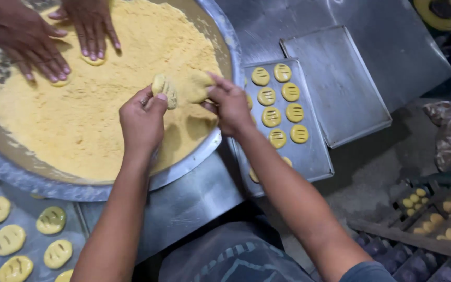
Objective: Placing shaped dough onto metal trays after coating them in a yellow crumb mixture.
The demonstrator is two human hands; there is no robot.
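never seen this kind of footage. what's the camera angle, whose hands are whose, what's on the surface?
There is one view, from a camera worn on a person's head, looking down. No machine is involved. The wearer's left hand holds a small dough piece; the right hand holds a larger dough lump. They work over a big round metal pan of yellow crumbly dough. The two hands at top left belong to a co-worker pressing the dough. Shaped, grooved pieces sit on a metal tray; an unfilled tray lies beside it.

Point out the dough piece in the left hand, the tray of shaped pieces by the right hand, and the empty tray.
dough piece (165, 90), head view, its ridged face.
tray of shaped pieces (314, 156), head view, bare metal near its right edge.
empty tray (335, 86), head view, its flat middle.
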